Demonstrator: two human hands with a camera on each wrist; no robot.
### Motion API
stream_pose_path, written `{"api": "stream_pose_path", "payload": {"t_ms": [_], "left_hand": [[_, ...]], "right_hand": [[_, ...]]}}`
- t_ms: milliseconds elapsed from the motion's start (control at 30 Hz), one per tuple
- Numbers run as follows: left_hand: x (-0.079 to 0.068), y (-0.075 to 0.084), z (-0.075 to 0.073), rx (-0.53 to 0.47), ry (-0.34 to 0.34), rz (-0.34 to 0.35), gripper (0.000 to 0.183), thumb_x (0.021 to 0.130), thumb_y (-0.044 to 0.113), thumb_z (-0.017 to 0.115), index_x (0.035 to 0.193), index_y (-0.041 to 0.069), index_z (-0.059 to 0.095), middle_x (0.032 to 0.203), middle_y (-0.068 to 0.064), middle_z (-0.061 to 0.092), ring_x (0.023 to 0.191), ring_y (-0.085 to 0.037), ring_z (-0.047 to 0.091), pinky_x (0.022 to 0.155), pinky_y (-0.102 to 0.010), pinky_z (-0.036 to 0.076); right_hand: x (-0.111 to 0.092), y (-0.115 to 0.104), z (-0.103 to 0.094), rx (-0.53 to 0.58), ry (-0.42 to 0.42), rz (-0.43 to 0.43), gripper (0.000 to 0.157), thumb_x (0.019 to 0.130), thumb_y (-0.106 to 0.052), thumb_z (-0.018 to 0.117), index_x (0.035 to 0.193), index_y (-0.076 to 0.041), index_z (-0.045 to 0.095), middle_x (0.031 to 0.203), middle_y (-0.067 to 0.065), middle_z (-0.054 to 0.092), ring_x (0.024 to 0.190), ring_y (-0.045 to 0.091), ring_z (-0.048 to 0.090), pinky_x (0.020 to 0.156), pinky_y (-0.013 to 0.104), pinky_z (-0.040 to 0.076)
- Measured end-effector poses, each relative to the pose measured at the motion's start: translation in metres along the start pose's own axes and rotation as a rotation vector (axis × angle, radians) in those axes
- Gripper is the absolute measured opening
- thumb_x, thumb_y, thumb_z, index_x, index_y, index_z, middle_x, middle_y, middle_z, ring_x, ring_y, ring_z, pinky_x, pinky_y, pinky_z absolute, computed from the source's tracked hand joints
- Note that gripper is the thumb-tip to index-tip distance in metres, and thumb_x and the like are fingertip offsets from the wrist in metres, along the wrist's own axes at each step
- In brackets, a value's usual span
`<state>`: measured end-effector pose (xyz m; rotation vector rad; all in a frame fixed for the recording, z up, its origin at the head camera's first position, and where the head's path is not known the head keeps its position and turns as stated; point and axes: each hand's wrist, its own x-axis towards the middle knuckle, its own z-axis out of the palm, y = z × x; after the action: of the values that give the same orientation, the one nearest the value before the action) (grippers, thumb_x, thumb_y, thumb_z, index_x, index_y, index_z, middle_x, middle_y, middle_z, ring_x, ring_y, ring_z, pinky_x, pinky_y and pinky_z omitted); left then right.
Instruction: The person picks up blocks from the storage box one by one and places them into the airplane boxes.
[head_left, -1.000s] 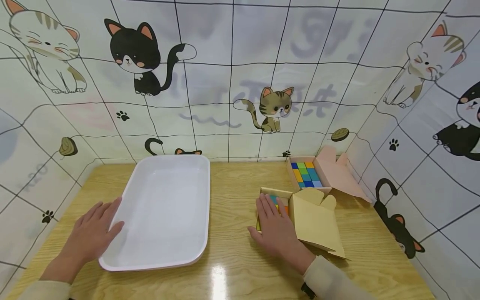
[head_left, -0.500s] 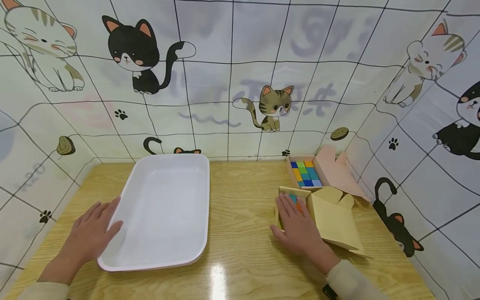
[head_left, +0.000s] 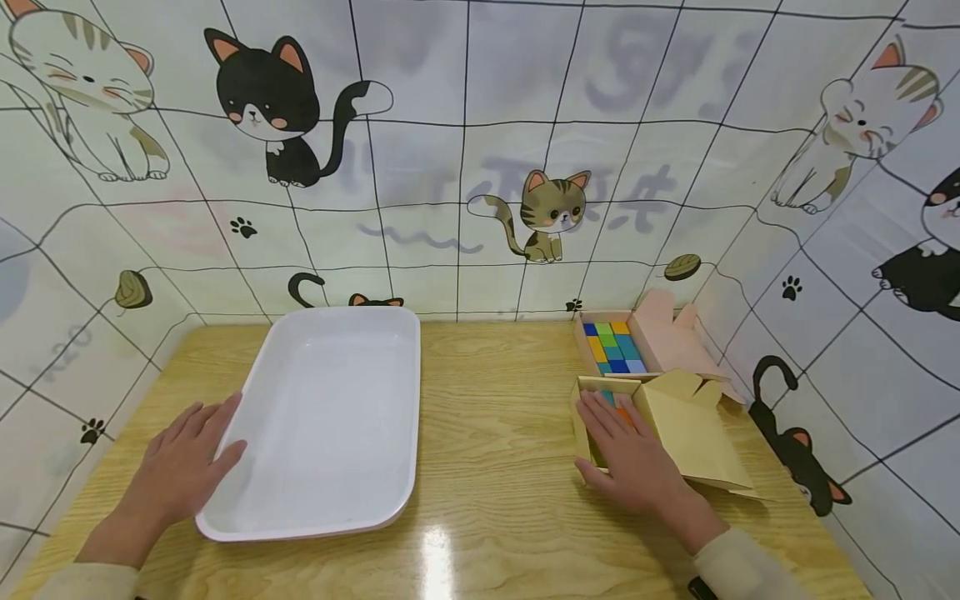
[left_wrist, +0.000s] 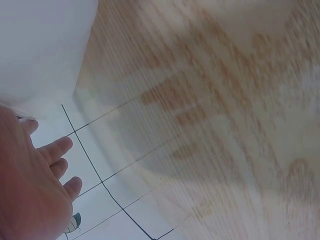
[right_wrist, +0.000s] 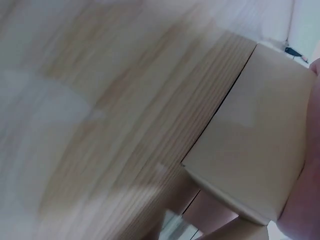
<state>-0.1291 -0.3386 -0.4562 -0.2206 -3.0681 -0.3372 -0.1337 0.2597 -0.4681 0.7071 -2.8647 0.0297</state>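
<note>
A large white tray (head_left: pixel 322 425) lies on the left half of the wooden table. My left hand (head_left: pixel 176 467) rests at its left rim, fingers extended and thumb reaching over the edge; the left wrist view has those fingers (left_wrist: pixel 60 150) beside the tray wall. On the right is a yellow cardboard box (head_left: pixel 693 429), lid folded open to the right. Across its open compartment lies my right hand (head_left: pixel 637 467) with straight fingers, the thumb at the near left corner. Coloured blocks (head_left: pixel 607 398) show past the fingertips; the rest are hidden under the hand.
Right behind the yellow box stands a pink box (head_left: pixel 581 346) with its lid folded right, holding rows of coloured blocks (head_left: pixel 617 350). Cat-patterned sheeting (head_left: pixel 465 233) walls the table at the back and both sides. Bare wood (head_left: pixel 487 450) lies between tray and yellow box.
The yellow box has slid to the right along the table together with my right hand, ending close in front of the pink box. My left hand and the tray have stayed in place.
</note>
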Motion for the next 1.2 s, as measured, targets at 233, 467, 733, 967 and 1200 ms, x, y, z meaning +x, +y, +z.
{"api": "stream_pose_path", "payload": {"t_ms": [233,467,733,967,1200], "left_hand": [[-0.001,0.001,-0.001,0.0,-0.006,-0.002,0.071,0.102,0.045,0.041,0.158,0.019,0.008,0.147,-0.029,0.033,0.139,-0.052,0.02,0.1,-0.075,0.022],[0.0,0.001,0.0,-0.003,-0.013,-0.006,0.07,0.102,0.046,0.04,0.158,0.02,0.007,0.147,-0.029,0.033,0.139,-0.053,0.02,0.1,-0.075,0.021],[-0.001,0.002,-0.002,-0.002,0.0,0.002,0.069,0.102,0.045,0.04,0.158,0.019,0.008,0.146,-0.029,0.034,0.138,-0.053,0.021,0.1,-0.075,0.022],[0.0,0.005,-0.003,-0.005,-0.014,-0.008,0.069,0.102,0.045,0.039,0.158,0.019,0.008,0.147,-0.029,0.033,0.138,-0.053,0.02,0.101,-0.075,0.021],[0.0,0.001,0.0,-0.012,-0.009,-0.013,0.07,0.102,0.045,0.04,0.158,0.02,0.007,0.147,-0.029,0.033,0.139,-0.052,0.019,0.101,-0.075,0.02]], "right_hand": [[-0.012,0.021,-0.002,-0.006,0.028,-0.084,0.081,0.09,-0.049,0.061,0.153,-0.009,0.03,0.16,0.006,0.032,0.148,0.025,0.03,0.122,0.047,0.012],[-0.02,0.035,0.0,-0.019,0.075,-0.15,0.08,0.089,-0.048,0.06,0.153,-0.008,0.031,0.158,0.008,0.034,0.146,0.026,0.033,0.125,0.041,0.0],[-0.023,0.033,0.0,-0.01,0.091,-0.139,0.078,0.091,-0.045,0.058,0.154,-0.009,0.029,0.157,0.009,0.036,0.145,0.026,0.035,0.126,0.04,-0.001],[-0.021,0.041,-0.001,-0.004,0.097,-0.184,0.079,0.088,-0.037,0.064,0.153,-0.009,0.03,0.156,0.01,0.038,0.145,0.023,0.035,0.125,0.042,0.001],[-0.015,0.043,0.001,0.003,0.083,-0.193,0.079,0.09,-0.039,0.062,0.155,-0.011,0.027,0.157,0.009,0.036,0.145,0.024,0.036,0.125,0.04,-0.001]]}}
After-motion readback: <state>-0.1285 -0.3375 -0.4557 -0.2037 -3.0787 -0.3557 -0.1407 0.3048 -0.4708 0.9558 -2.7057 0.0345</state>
